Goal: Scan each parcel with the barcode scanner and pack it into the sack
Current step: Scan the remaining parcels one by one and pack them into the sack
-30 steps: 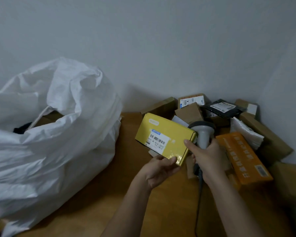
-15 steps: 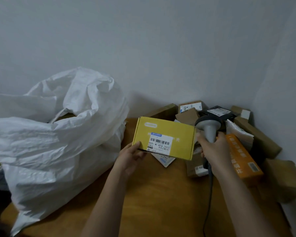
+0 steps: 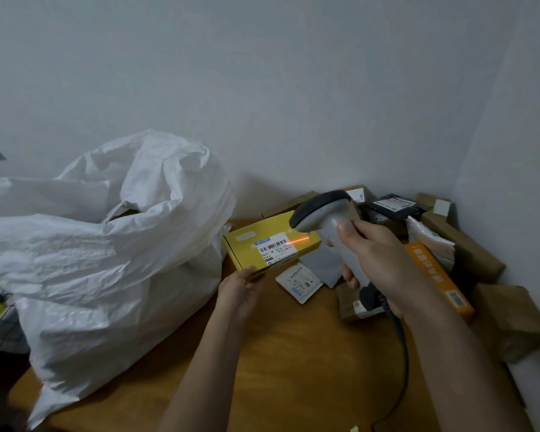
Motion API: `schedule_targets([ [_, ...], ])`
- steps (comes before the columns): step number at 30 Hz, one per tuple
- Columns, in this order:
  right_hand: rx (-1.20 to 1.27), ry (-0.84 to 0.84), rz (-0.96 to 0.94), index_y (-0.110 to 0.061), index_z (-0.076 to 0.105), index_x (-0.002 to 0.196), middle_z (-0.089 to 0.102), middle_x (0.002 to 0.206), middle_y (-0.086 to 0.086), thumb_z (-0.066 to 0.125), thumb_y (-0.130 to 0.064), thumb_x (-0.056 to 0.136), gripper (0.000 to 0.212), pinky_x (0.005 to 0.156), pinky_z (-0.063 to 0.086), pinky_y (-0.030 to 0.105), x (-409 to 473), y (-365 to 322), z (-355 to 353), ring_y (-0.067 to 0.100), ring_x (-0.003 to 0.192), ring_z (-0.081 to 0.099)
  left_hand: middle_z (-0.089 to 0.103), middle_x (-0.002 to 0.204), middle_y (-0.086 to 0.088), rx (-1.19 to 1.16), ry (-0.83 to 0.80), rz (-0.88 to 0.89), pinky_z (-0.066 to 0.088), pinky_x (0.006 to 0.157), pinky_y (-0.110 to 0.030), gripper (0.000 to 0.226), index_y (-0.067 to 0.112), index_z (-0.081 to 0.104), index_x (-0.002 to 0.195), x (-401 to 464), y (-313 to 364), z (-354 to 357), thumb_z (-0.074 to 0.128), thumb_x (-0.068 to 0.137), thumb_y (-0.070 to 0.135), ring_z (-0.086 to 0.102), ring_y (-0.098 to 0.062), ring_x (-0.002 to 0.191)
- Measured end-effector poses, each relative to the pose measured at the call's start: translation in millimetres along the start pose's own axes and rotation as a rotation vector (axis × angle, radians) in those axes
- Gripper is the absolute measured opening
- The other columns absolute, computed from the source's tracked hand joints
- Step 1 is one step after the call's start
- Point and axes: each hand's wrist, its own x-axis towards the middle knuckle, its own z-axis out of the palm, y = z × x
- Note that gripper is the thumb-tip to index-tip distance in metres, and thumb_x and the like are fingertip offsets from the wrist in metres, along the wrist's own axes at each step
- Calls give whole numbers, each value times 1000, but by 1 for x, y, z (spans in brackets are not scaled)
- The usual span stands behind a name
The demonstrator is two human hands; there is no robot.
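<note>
My left hand (image 3: 240, 291) holds a yellow box parcel (image 3: 250, 249) by its near edge, its white barcode label facing up. My right hand (image 3: 384, 263) grips the handle of a grey barcode scanner (image 3: 321, 213), whose head points down at the box from the right. A red scan line lies across the right end of the label and the box top. The big white sack (image 3: 113, 244) stands open just left of the box.
Several parcels are piled in the right corner: an orange box (image 3: 434, 272), brown cartons (image 3: 512, 319), a black bag (image 3: 393, 207) and a white flat packet (image 3: 300, 282) on the wooden table (image 3: 293, 369). The scanner's cable (image 3: 402, 353) runs down toward me. Walls close the back and right.
The scanner rose and swung left over the yellow box, and its red line now shows on the label. The box tilted flatter, closer to the sack.
</note>
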Motion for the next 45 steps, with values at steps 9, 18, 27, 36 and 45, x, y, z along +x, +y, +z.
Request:
schedule_targets([
  [9,-31,8,-71,-12,64,97,58,52,-1,43,-42,101,37,54,44,31,-17,-23,-14,16,52,56,60,119,-29,16,17,20,58,62,-40,30,-6,43,127,-6,2,2,47,98,-4,66,-35,97],
  [18,96,120,-48,-17,63,98,59,52,2,44,-46,100,35,55,45,33,-8,-20,-11,14,50,56,66,114,-26,58,-79,138,62,68,-34,38,-4,42,131,-16,11,17,54,96,2,71,-29,94],
  [27,213,229,-23,-18,61,94,58,54,5,44,-48,100,35,52,45,32,7,-18,4,17,50,55,62,92,1,226,134,844,47,56,-11,12,19,56,100,-68,83,61,65,94,23,60,-6,73],
  [36,163,105,-30,-12,61,92,57,46,-1,43,-42,102,36,53,44,33,14,-15,37,16,47,54,63,84,0,-200,384,874,49,54,-14,22,7,52,98,-60,150,42,70,91,19,64,-6,64],
  [45,169,90,41,-16,61,96,56,58,9,44,-42,102,32,46,44,27,29,0,45,13,46,53,54,90,3,43,483,1009,50,62,-12,36,19,50,122,-42,123,28,68,91,18,63,-4,63],
])
